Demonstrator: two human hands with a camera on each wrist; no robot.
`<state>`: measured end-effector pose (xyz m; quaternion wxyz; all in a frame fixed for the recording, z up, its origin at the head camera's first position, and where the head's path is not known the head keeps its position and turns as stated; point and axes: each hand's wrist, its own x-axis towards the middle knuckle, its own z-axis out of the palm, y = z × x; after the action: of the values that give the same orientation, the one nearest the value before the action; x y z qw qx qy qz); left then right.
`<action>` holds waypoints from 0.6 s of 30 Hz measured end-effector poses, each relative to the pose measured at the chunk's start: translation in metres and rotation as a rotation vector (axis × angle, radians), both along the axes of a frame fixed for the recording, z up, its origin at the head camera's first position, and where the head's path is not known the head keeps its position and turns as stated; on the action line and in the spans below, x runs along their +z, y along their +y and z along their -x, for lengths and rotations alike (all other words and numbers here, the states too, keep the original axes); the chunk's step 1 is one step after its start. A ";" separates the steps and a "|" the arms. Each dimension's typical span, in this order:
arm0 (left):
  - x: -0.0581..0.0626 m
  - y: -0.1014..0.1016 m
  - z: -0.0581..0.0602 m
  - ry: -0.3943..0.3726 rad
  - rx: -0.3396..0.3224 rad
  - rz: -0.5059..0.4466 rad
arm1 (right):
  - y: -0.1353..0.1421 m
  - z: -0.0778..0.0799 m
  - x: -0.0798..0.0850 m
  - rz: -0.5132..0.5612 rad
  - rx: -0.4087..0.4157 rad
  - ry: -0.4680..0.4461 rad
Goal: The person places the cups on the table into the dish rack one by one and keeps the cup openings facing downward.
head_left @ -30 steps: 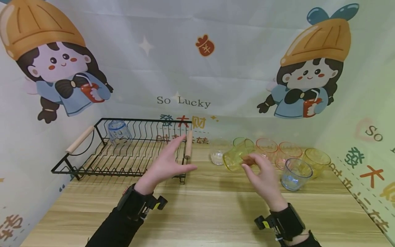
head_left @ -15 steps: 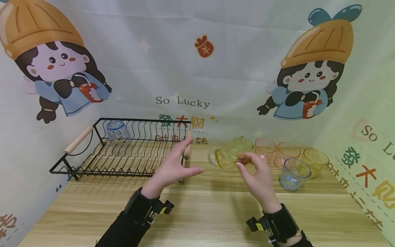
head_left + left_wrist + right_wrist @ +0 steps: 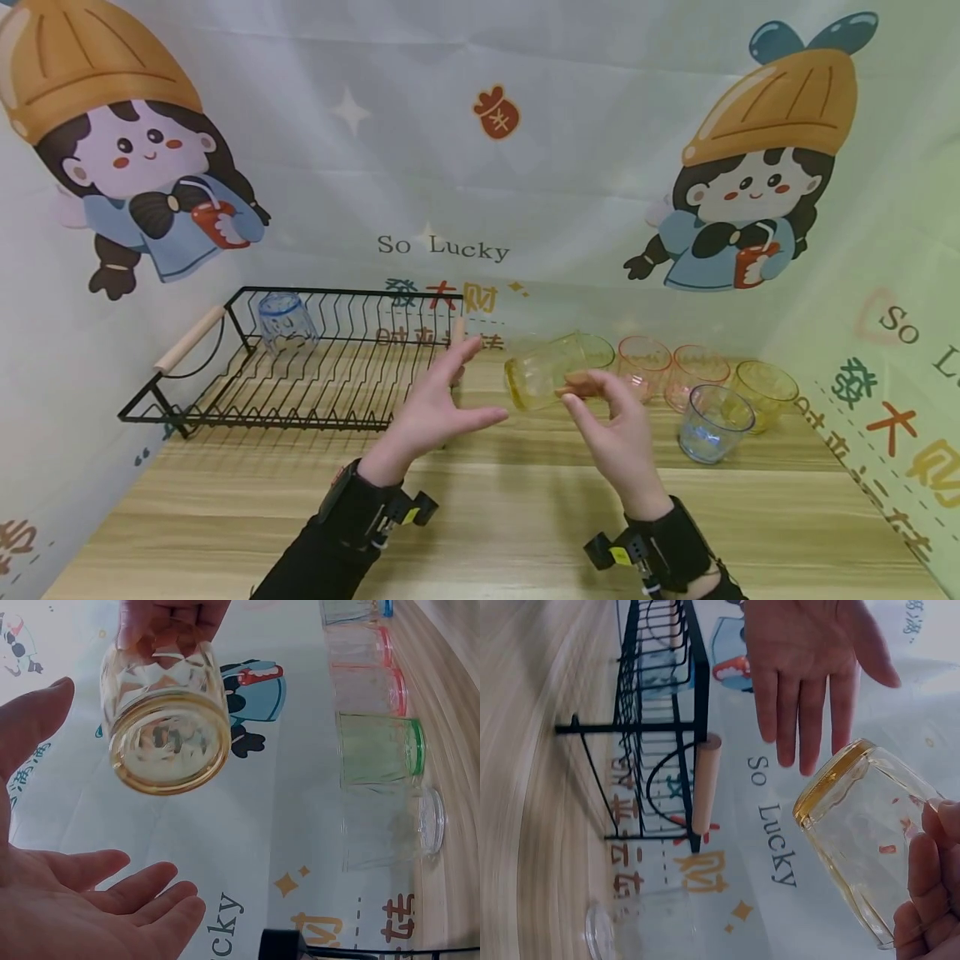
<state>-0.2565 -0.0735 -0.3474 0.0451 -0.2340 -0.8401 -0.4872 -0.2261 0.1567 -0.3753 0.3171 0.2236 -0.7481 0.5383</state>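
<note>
My right hand (image 3: pixel 618 442) pinches a yellow glass (image 3: pixel 536 377) near its rim, holding it above the table, tilted with its base toward the left. In the left wrist view the thick round base of the yellow glass (image 3: pixel 169 746) faces the camera. My left hand (image 3: pixel 442 404), fingers straight and thumb spread, is just left of that base; a small gap lies between them in the right wrist view, where the left hand (image 3: pixel 810 675) shows its palm. A blue-tinted glass (image 3: pixel 287 325) stands in the back left of the black dish rack (image 3: pixel 300 425).
Right of the rack, a green glass (image 3: pixel 598 350), two pink glasses (image 3: pixel 643 367), another yellow glass (image 3: pixel 768 392) and a blue glass (image 3: pixel 712 425) stand on the wooden table (image 3: pixel 480 517). A clear glass (image 3: pixel 382 825) stands beside the green one. A printed cloth (image 3: pixel 420 167) hangs behind.
My right hand has carried the yellow glass leftward and tipped it further onto its side. The left hand has moved right, toward the glass, its fingers still spread.
</note>
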 end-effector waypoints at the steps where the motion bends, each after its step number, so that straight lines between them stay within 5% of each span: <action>1: 0.000 0.001 0.000 0.003 -0.003 -0.010 | -0.001 0.000 0.001 0.016 0.017 -0.015; 10: 0.000 0.008 -0.002 0.009 0.018 -0.041 | -0.007 -0.001 0.003 0.144 0.108 -0.149; 18: 0.002 0.013 -0.006 -0.002 -0.005 -0.072 | -0.012 -0.003 0.003 0.191 0.136 -0.142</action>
<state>-0.2509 -0.0603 -0.3457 0.0516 -0.2338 -0.8214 -0.5176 -0.2227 0.1447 -0.3723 0.2460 0.2036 -0.6971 0.6419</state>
